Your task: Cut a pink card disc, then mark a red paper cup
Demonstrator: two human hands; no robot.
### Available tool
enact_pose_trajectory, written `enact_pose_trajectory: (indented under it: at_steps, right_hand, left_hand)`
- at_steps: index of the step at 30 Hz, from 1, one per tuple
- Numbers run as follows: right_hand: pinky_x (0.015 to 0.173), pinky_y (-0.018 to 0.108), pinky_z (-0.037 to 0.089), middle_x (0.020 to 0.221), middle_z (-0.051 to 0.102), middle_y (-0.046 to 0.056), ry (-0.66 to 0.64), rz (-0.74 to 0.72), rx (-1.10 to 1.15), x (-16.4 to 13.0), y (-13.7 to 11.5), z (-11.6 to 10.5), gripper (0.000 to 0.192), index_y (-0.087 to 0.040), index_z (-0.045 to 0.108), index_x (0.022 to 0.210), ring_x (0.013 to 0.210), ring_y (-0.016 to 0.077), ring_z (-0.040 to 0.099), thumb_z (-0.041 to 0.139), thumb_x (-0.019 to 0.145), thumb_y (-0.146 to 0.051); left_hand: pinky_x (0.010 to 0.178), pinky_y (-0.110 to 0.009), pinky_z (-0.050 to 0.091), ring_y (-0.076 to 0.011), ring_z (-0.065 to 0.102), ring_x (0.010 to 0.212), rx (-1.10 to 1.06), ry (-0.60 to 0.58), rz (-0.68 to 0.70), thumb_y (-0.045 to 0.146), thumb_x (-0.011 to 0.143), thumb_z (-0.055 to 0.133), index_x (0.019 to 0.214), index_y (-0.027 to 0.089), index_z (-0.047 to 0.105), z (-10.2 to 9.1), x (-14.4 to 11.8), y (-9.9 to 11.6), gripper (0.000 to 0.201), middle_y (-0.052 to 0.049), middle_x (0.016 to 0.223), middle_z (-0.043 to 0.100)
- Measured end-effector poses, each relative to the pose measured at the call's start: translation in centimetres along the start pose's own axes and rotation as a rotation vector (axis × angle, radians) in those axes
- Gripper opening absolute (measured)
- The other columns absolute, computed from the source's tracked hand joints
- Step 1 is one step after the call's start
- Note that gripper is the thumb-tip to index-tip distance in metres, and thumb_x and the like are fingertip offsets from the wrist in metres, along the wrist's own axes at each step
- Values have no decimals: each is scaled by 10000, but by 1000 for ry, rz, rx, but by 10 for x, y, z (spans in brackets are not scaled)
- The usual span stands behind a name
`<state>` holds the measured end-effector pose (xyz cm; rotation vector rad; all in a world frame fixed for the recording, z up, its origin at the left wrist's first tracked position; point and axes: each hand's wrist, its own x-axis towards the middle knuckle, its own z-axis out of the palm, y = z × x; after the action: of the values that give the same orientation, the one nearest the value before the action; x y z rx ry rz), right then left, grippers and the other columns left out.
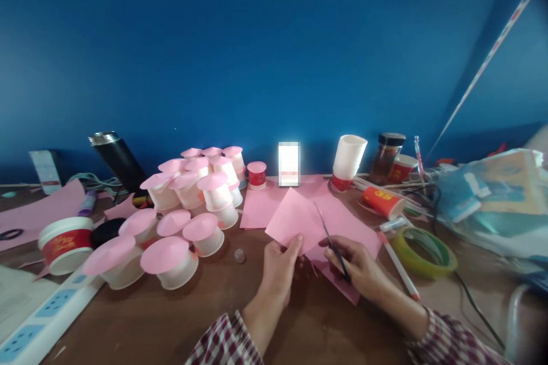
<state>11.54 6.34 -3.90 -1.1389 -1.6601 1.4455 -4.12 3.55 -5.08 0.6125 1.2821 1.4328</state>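
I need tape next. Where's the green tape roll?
In the head view, the green tape roll lies on the table's right side, just right of the white pen beside the right hand.

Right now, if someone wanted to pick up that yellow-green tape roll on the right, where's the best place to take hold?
Pinch the tape roll at its near rim from above, one finger inside the open ring. It lies flat on the table, so its sides offer little.

Pink-capped cups, tape roll, flask

No lettering can be read (the red cup print is too blurred).
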Motion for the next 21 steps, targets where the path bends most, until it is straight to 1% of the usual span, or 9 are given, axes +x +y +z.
enact_pose_trajectory:
  at_steps: [7,12,18,21]
  right_hand:
    - [422,195,354,547,460,-58,11,5,2,-1,-2,0,540,-108,568,1002,468,75,432,626,736,-574]
    - [419,201,348,537,455,-58,17,21,9,-1,-5,2,551,-116,582,993,462,80,429,641,713,-587]
    - [423,204,364,542,453,-54,24,13,23,-1,-4,1,546,-120,602,993,469,84,436,666,697,-574]
    - [416,196,361,538,451,-56,19,22,39,-1,-3,1,549,-115,602,995,465,81,433,673,694,-568]
  left_hand:
    - [377,-187,321,-76,446,391,-17,-15,14,468,658,715,597,128,559,-1,1,1,379,31,447,495]
    - [394,-187,315,-70,437,398,-10,-5,31,473,659,714,579,129,553,-2,2,-1,388,33,448,495]
    - [417,-201,339,-77,446,407,-19,-9,42,471,664,713,575,125,562,-3,5,-3,388,31,449,494]
    - [418,-199,327,-73,436,409,-18,-11,53,459,670,712,590,116,575,-3,6,-3,378,32,451,489]
